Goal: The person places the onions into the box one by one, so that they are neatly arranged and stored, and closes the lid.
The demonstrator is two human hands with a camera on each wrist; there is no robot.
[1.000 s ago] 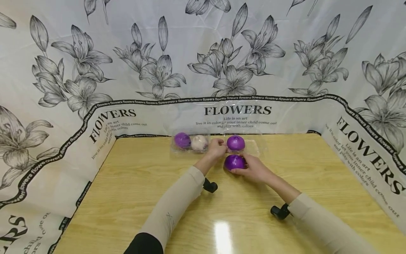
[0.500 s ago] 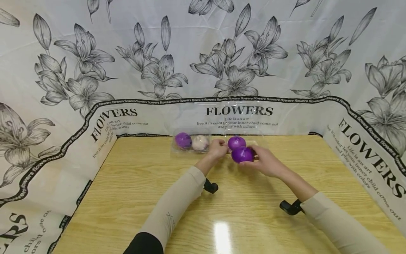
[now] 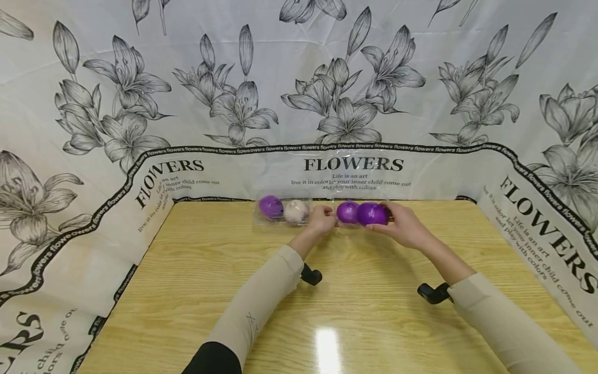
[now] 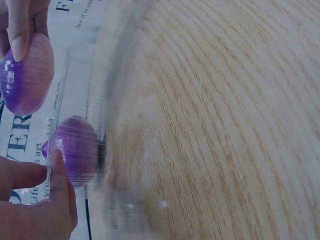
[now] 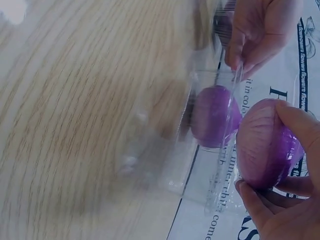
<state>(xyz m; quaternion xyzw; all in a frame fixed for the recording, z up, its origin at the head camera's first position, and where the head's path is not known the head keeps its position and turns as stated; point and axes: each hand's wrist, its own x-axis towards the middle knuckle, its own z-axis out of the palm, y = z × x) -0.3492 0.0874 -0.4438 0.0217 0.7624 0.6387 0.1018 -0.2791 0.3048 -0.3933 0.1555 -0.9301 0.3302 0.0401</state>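
Note:
My right hand (image 3: 405, 226) holds a glossy purple onion (image 3: 372, 214) between thumb and fingers. In the right wrist view this onion (image 5: 265, 145) is at the rim of a clear plastic box (image 5: 175, 170). Another purple onion (image 4: 77, 145) sits inside that box, toward its left end. My left hand (image 3: 322, 220) pinches the box's rim near that end, thumb and forefinger showing in the left wrist view. Behind the onions the clear lid (image 3: 359, 174) stands raised. The held onion overlaps the box's right part in the head view.
To the left, a second clear box (image 3: 258, 221) contains a purple onion (image 3: 271, 207) and a whitish bulb (image 3: 296, 211). Both boxes stand at the far edge of the wooden table (image 3: 233, 270), against a flower-print curtain (image 3: 224, 171). Black camera mounts (image 3: 433, 293) hang below the wrists.
My right hand has carried its onion from in front of the box, back and to the right, up over the box's right part. The left hand stays at the rim.

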